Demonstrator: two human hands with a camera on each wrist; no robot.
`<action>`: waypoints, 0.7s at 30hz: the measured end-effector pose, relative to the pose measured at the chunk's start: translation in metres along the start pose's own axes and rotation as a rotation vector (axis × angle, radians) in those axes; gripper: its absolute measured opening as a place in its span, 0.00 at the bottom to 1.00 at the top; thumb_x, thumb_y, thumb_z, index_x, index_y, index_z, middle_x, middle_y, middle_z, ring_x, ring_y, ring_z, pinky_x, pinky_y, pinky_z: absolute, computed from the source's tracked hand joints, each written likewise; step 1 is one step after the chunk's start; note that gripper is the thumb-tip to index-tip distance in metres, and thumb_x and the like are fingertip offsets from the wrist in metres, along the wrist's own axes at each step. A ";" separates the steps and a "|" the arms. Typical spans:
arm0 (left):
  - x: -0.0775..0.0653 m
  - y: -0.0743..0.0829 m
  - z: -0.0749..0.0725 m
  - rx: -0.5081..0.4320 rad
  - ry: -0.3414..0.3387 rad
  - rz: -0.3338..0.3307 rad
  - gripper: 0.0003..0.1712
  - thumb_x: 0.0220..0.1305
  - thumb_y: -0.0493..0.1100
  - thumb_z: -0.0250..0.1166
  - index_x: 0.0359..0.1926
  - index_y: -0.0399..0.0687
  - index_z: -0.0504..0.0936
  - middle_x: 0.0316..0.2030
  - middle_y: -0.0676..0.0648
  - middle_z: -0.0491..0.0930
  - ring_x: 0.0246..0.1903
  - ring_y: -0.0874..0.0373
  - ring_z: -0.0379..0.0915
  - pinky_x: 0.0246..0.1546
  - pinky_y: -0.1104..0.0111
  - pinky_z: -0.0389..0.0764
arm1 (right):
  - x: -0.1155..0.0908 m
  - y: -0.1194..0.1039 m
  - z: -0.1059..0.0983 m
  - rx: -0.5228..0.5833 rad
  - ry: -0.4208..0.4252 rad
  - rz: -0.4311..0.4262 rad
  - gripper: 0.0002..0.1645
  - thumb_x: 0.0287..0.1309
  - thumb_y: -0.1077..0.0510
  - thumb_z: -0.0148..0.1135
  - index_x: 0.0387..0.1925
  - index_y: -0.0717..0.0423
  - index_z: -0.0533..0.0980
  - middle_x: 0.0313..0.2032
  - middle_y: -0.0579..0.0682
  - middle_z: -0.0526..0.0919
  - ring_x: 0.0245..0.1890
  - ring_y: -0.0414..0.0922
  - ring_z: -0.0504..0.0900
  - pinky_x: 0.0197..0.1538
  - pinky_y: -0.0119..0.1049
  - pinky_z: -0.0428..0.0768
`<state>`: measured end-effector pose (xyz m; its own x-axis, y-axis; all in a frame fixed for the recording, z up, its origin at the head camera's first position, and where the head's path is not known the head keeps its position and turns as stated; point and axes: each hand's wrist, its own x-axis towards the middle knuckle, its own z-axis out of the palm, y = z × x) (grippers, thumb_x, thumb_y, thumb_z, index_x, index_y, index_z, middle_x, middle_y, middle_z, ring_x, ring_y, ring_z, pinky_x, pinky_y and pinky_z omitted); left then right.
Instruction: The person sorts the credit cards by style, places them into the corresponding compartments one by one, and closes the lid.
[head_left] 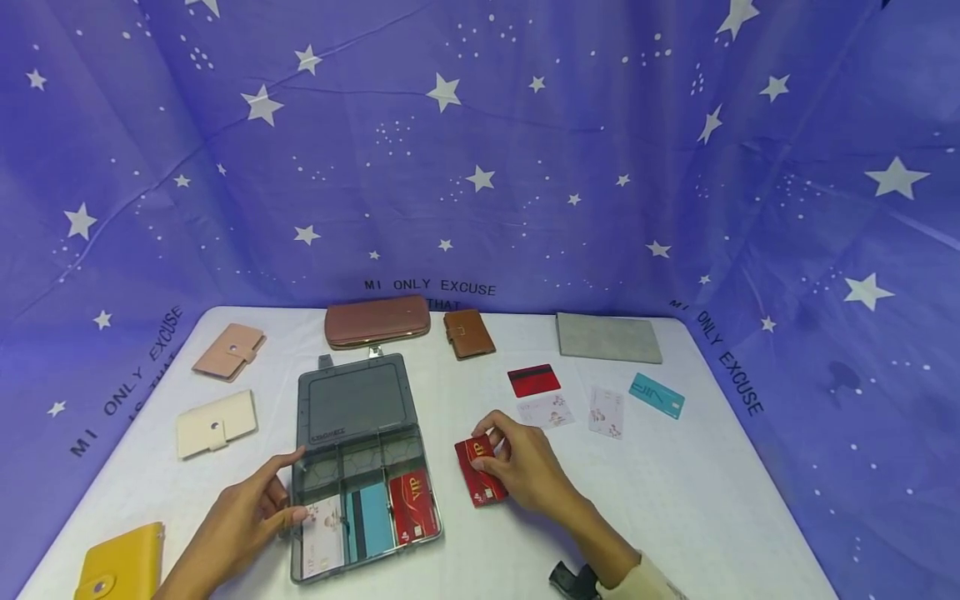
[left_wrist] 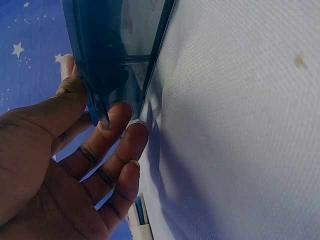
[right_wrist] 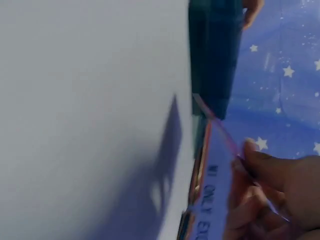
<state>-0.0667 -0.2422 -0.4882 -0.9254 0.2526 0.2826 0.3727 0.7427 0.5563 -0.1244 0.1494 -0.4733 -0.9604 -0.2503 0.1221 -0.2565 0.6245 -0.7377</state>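
- Head view, lower centre: the right hand (head_left: 528,468) pinches a red VIP card (head_left: 480,487) between thumb and fingers, face up, apart from the box's right side. A light pinch nearer one edge would probably leave more of the thin card free and easier to steer.
- Head view, lower left of centre: the left hand (head_left: 243,517) holds the left wall of the box (head_left: 362,457), thumb over the rim; steady, light pressure there should stop it sliding on the bench (head_left: 637,508). The lower row bears a white card (head_left: 323,533), a teal card (head_left: 378,525) and a matching red card (head_left: 408,500).
- Left wrist view: the fingers bend about the wall, at upper left; a firmer squeeze seems needless.
- Right wrist view, lower right: the pinched card shows edge-on and tilted; blur hides the exact fingertip contact. Levelling it would likely avoid catching the rim.
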 end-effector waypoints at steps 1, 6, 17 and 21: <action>0.000 0.000 0.000 0.003 0.000 0.000 0.42 0.48 0.44 0.78 0.66 0.49 0.73 0.26 0.64 0.70 0.23 0.76 0.64 0.23 0.74 0.71 | 0.001 -0.004 0.002 0.046 0.016 -0.011 0.22 0.46 0.55 0.79 0.42 0.38 0.78 0.29 0.37 0.79 0.23 0.36 0.74 0.27 0.28 0.72; 0.000 0.001 0.000 0.004 -0.004 -0.003 0.43 0.48 0.44 0.78 0.67 0.49 0.72 0.26 0.63 0.70 0.23 0.76 0.64 0.23 0.74 0.71 | 0.005 -0.026 0.012 0.273 -0.006 -0.005 0.18 0.50 0.55 0.76 0.43 0.39 0.80 0.29 0.38 0.84 0.19 0.38 0.74 0.20 0.28 0.72; -0.001 0.001 0.000 0.006 -0.010 -0.026 0.43 0.49 0.44 0.78 0.67 0.50 0.72 0.26 0.63 0.70 0.23 0.76 0.64 0.23 0.74 0.72 | 0.005 -0.049 0.056 0.082 -0.081 -0.150 0.15 0.53 0.56 0.75 0.42 0.44 0.82 0.31 0.35 0.85 0.22 0.30 0.74 0.27 0.25 0.74; 0.000 0.001 -0.001 0.006 -0.018 -0.035 0.43 0.50 0.45 0.78 0.68 0.50 0.72 0.26 0.63 0.70 0.23 0.76 0.64 0.23 0.74 0.72 | 0.003 -0.053 0.064 -0.209 -0.035 -0.231 0.12 0.50 0.52 0.77 0.38 0.41 0.85 0.33 0.34 0.80 0.32 0.30 0.72 0.33 0.24 0.71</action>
<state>-0.0662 -0.2419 -0.4873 -0.9388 0.2377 0.2492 0.3400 0.7548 0.5609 -0.1064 0.0683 -0.4768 -0.8706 -0.4267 0.2450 -0.4880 0.6853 -0.5405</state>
